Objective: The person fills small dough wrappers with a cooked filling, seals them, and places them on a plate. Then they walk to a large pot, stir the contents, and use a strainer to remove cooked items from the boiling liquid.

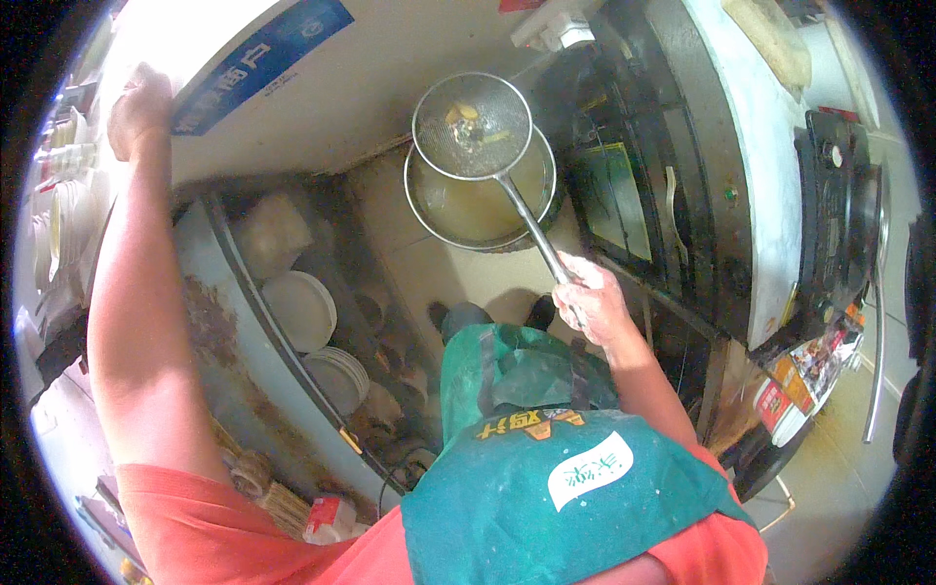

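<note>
My right hand (594,298) grips the metal handle of a round wire-mesh strainer (504,157). Yellowish food pieces (461,114) and darker bits sit in its mesh bowl. Beneath the strainer, a wide metal pot (479,208) of cloudy yellowish liquid stands on the tiled floor; the strainer hides part of its far rim. My left hand (140,110) is raised at the far left, against the edge of a white panel with a blue sign (256,69) that bears writing. Its fingers look curled, but glare hides what they hold, if anything.
White plates (300,311) are stacked on a low shelf at left, under a worn counter (219,314). More dishes (66,227) stand at the far left. On the right are a dark cabinet (676,190) with a glass front and a black gas stove (833,219). My shoes (540,313) are near the pot.
</note>
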The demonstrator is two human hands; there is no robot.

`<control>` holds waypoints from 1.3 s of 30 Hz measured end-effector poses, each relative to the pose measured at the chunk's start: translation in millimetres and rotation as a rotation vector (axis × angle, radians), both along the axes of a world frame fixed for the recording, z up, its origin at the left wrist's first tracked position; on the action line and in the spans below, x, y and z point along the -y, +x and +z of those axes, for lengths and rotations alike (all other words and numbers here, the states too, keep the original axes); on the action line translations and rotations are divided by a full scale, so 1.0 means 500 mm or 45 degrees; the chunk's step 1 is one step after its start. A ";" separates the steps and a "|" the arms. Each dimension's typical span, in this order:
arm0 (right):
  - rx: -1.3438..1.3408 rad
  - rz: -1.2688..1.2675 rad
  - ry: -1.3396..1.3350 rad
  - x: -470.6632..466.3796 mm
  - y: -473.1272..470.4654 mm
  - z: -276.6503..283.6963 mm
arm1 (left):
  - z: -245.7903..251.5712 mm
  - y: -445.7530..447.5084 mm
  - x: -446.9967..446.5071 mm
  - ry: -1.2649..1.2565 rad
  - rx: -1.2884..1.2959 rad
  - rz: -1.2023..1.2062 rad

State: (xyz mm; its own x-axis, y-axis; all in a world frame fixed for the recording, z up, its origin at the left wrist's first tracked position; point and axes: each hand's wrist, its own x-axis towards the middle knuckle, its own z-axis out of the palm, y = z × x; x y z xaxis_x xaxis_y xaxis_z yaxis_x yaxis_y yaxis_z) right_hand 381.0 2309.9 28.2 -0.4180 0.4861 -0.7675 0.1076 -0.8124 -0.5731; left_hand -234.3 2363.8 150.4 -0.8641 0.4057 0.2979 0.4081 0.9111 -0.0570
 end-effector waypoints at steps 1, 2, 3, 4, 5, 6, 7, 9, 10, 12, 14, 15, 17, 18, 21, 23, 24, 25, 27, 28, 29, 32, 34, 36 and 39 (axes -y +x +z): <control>0.043 0.014 0.000 0.001 0.013 0.001 | -0.004 -0.006 -0.003 -0.115 -0.060 0.022; 0.054 0.021 0.001 0.002 0.026 -0.002 | -0.008 -0.011 -0.006 -0.002 -0.058 0.024; -0.004 0.019 0.013 0.003 0.042 -0.004 | -0.008 -0.011 -0.006 0.027 -0.052 0.036; 0.107 0.041 0.050 0.002 0.056 -0.009 | -0.008 -0.011 -0.007 0.036 -0.046 0.065; 0.199 0.120 0.173 -0.003 0.068 -0.016 | -0.007 -0.007 -0.007 0.073 -0.029 0.046; 0.276 0.186 0.284 -0.007 0.079 -0.022 | -0.005 -0.001 -0.006 0.089 -0.011 0.043; 0.404 0.247 0.318 -0.012 0.090 -0.025 | -0.002 0.007 -0.005 0.069 -0.029 0.024; 0.866 0.868 1.266 -0.043 0.108 -0.031 | 0.004 0.024 -0.001 0.036 -0.039 -0.065; 0.929 0.969 1.256 -0.053 0.117 -0.029 | 0.007 0.032 0.001 -0.047 -0.067 -0.101; 1.040 1.094 1.326 -0.064 0.123 -0.032 | 0.011 0.039 -0.002 0.056 -0.032 -0.041; 1.103 1.228 1.212 -0.057 0.117 -0.044 | 0.013 0.038 -0.005 0.144 -0.005 -0.008; 1.079 1.249 1.250 -0.048 0.111 -0.055 | 0.014 0.035 -0.008 0.143 0.001 -0.017; 0.969 1.165 1.165 -0.018 0.093 -0.086 | 0.012 0.027 -0.009 0.182 0.010 -0.009; 0.901 1.062 1.109 -0.001 0.081 -0.105 | 0.011 0.023 -0.009 0.115 0.027 -0.031; 0.521 0.577 0.316 0.033 0.047 -0.149 | 0.009 0.014 -0.006 0.072 0.048 -0.050; 0.391 0.413 0.082 0.046 0.032 -0.157 | 0.005 0.010 -0.007 0.228 0.008 -0.039; 0.360 0.374 0.044 0.050 0.024 -0.157 | 0.005 0.006 -0.007 0.202 0.026 -0.035; 0.290 0.326 0.028 0.051 0.020 -0.154 | 0.003 0.002 -0.009 0.177 0.044 -0.027; 0.288 0.228 -0.042 0.057 0.015 -0.140 | -0.001 -0.013 -0.011 0.171 0.003 -0.006; 0.273 0.242 -0.028 0.059 0.019 -0.131 | -0.006 -0.023 -0.011 0.190 -0.053 0.006; 0.280 0.258 -0.011 0.061 0.025 -0.124 | -0.012 -0.034 -0.012 0.211 -0.108 0.016; 0.188 0.281 -0.014 0.075 0.066 -0.111 | -0.023 -0.074 0.004 0.096 -0.118 -0.083; 0.112 0.204 -0.074 0.090 0.105 -0.112 | -0.029 -0.093 0.013 -0.259 0.014 -0.102; 0.150 0.116 -0.173 0.111 0.146 -0.121 | -0.033 -0.098 0.015 0.220 0.031 -0.121; 0.234 0.100 -0.202 0.153 0.201 -0.142 | -0.028 -0.078 0.008 0.232 -0.035 -0.051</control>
